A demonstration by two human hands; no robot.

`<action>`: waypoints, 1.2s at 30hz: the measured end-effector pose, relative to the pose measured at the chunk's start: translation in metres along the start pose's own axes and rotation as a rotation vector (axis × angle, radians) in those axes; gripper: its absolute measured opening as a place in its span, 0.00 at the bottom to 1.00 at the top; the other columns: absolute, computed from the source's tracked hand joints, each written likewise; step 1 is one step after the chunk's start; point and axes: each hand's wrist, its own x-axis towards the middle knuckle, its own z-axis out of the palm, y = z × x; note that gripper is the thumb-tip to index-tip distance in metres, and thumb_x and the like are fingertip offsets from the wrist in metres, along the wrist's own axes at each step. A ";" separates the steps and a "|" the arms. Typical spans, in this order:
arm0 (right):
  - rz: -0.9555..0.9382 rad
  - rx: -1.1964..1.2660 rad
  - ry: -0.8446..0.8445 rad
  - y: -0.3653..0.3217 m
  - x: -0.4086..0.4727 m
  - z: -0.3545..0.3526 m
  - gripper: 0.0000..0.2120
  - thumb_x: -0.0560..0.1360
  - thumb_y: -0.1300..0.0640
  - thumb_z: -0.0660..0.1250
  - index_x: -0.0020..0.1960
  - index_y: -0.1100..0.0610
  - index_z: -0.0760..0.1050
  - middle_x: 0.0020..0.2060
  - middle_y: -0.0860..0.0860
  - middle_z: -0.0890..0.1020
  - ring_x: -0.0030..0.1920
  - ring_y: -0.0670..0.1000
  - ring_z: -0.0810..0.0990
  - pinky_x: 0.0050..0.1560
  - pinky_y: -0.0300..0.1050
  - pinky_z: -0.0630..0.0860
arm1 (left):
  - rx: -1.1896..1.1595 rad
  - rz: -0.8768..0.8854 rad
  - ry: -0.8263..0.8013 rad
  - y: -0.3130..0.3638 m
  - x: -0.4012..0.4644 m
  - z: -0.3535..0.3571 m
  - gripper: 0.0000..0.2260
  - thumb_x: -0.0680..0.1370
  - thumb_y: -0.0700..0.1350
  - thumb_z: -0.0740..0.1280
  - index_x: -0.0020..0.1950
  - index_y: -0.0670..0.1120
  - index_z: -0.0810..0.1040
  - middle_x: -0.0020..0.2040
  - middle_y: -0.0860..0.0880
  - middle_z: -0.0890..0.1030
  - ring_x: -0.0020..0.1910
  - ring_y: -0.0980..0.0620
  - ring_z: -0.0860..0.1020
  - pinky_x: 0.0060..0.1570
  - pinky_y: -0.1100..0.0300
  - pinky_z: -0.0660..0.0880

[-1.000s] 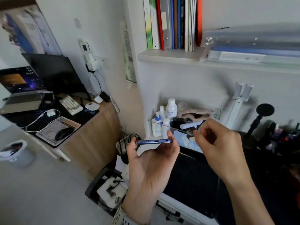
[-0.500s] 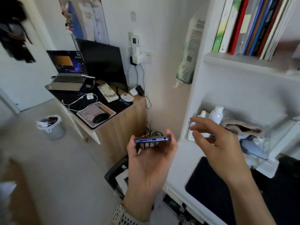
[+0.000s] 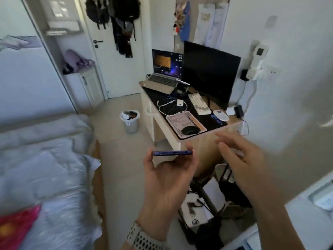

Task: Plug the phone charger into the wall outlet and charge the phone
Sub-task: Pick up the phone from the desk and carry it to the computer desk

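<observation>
My left hand holds a blue phone flat, its bottom edge with the port facing me. My right hand hovers to the right of the phone, fingers spread and blurred, holding nothing. On the desk beyond lies a white charger brick with its white cable coiled beside it. A white wall outlet sits on the right wall with white and black plugs in it.
The desk carries a laptop, a black monitor, a keyboard and a mouse. A bin stands on the floor. A bed fills the left. A cluttered rack is under my hands.
The view has swung left from the bookshelf toward the desk, bed and door. My left hand keeps the phone; my right hand has spread open and drifted right.
</observation>
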 end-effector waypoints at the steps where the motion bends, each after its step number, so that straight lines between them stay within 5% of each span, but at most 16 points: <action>1: -0.013 0.013 -0.030 -0.006 0.005 0.016 0.12 0.76 0.52 0.64 0.57 0.41 0.76 0.46 0.34 0.80 0.49 0.29 0.76 0.41 0.28 0.73 | 0.017 0.041 -0.031 0.014 -0.005 0.003 0.26 0.70 0.49 0.71 0.60 0.31 0.76 0.57 0.34 0.76 0.48 0.34 0.80 0.55 0.42 0.76; 4: -0.059 0.018 -0.134 -0.026 0.019 0.057 0.11 0.77 0.53 0.64 0.58 0.40 0.74 0.46 0.34 0.79 0.48 0.30 0.77 0.38 0.26 0.72 | 0.010 0.154 -0.078 0.050 -0.017 0.010 0.23 0.71 0.50 0.70 0.47 0.28 0.79 0.51 0.32 0.78 0.49 0.34 0.80 0.56 0.42 0.75; 9: -0.111 0.074 -0.222 -0.041 0.041 0.101 0.10 0.78 0.56 0.64 0.58 0.48 0.78 0.48 0.41 0.81 0.50 0.37 0.79 0.46 0.29 0.73 | 0.037 0.277 -0.060 0.088 -0.028 0.018 0.24 0.71 0.52 0.68 0.45 0.28 0.80 0.50 0.33 0.79 0.52 0.38 0.77 0.55 0.44 0.76; 13: -0.163 0.122 -0.266 -0.039 0.061 0.129 0.09 0.77 0.58 0.65 0.55 0.48 0.78 0.47 0.41 0.82 0.49 0.35 0.79 0.42 0.24 0.73 | 0.073 0.350 -0.029 0.112 -0.022 0.016 0.22 0.74 0.55 0.67 0.40 0.34 0.81 0.49 0.37 0.77 0.50 0.37 0.79 0.53 0.44 0.78; 21: -0.139 0.149 -0.343 -0.003 0.129 0.169 0.10 0.77 0.60 0.65 0.54 0.47 0.76 0.44 0.42 0.81 0.47 0.33 0.78 0.44 0.24 0.73 | 0.188 0.274 0.366 0.167 0.048 0.000 0.18 0.67 0.51 0.74 0.33 0.37 0.77 0.31 0.38 0.76 0.34 0.41 0.76 0.37 0.48 0.77; 26: -0.060 0.168 -0.338 0.025 0.200 0.181 0.11 0.77 0.59 0.64 0.50 0.42 0.76 0.44 0.43 0.82 0.47 0.36 0.79 0.41 0.31 0.76 | 0.732 0.263 0.579 0.196 0.118 -0.013 0.25 0.55 0.47 0.79 0.41 0.42 0.69 0.35 0.42 0.70 0.26 0.50 0.68 0.24 0.59 0.68; 32: -0.022 0.151 -0.297 0.047 0.276 0.195 0.11 0.78 0.58 0.64 0.47 0.40 0.76 0.42 0.43 0.82 0.45 0.40 0.80 0.42 0.35 0.74 | 1.240 0.354 0.661 0.229 0.181 -0.003 0.31 0.57 0.45 0.82 0.50 0.44 0.66 0.34 0.48 0.78 0.23 0.57 0.75 0.24 0.63 0.71; 36: -0.034 0.078 -0.362 0.054 0.307 0.217 0.08 0.78 0.58 0.64 0.52 0.45 0.76 0.41 0.42 0.82 0.43 0.36 0.79 0.37 0.27 0.73 | 2.077 0.541 0.731 0.253 0.207 0.001 0.29 0.61 0.51 0.80 0.48 0.60 0.62 0.43 0.54 0.74 0.36 0.63 0.80 0.26 0.75 0.71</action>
